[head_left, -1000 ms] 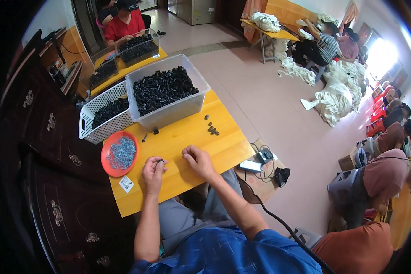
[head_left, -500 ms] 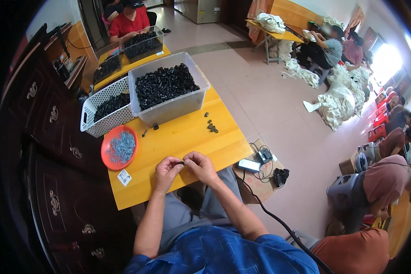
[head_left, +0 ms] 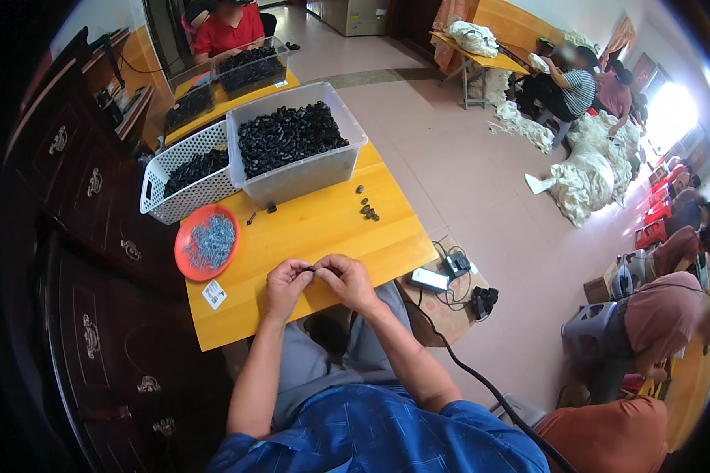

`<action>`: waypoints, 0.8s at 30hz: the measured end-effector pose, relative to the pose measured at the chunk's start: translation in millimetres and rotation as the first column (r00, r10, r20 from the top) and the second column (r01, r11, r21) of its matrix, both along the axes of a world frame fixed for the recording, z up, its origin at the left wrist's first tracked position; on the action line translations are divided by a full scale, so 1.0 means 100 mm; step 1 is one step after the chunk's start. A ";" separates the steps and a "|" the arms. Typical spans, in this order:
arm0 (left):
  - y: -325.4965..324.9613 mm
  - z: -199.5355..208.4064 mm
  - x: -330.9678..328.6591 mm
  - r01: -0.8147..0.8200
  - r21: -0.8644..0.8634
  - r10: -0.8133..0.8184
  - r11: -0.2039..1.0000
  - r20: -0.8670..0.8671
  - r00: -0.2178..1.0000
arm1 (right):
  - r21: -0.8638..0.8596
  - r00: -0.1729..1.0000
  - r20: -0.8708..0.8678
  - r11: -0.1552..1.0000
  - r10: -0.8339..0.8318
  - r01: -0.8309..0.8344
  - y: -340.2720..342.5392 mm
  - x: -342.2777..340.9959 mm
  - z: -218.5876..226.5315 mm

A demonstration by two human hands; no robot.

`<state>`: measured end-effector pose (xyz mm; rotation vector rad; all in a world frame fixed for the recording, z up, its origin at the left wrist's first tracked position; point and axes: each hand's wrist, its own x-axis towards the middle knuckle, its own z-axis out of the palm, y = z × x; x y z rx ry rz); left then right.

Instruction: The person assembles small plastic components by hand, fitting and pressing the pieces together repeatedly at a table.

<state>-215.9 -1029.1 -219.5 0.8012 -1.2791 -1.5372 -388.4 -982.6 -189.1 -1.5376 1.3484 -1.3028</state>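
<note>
My left hand (head_left: 286, 285) and my right hand (head_left: 345, 280) meet over the near edge of the yellow table (head_left: 323, 232). Both are closed, pinching a small black part (head_left: 310, 269) between their fingertips; its exact kind is too small to tell. Left of them lies a red plate (head_left: 183, 256) heaped with thin silvery metal pieces (head_left: 211, 242), perhaps screws or pins. Beyond stands a clear plastic bin (head_left: 300, 180) full of small black parts (head_left: 288, 138). Several loose dark pieces (head_left: 369, 211) lie on the table to the right, and two more (head_left: 272, 208) sit in front of the bin.
A white perforated basket (head_left: 170, 206) of black parts adjoins the bin. Dark drawers (head_left: 126, 315) flank the left. At right, a cardboard box (head_left: 450, 303) carries electronic devices and a black cable (head_left: 473, 370). A person in red (head_left: 229, 33) sits across; others work at right.
The view has shifted slightly, so table and containers appear a little moved. Both hands stay together at the small black part, with only slight finger movement.
</note>
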 end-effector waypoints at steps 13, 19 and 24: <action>-0.01 -0.03 0.00 0.024 -0.039 -0.022 0.999 0.059 0.998 | 0.082 0.989 0.142 0.996 -0.036 0.024 -0.02 -0.01 -0.05; -0.01 -0.04 -0.01 0.027 -0.083 -0.018 0.996 0.099 0.995 | -0.037 0.992 -0.116 0.998 -0.049 0.045 0.02 -0.07 0.13; -0.01 -0.05 -0.02 0.039 -0.070 -0.035 0.997 0.060 0.998 | -0.151 0.968 -0.246 0.989 -0.042 0.004 0.01 -0.06 0.22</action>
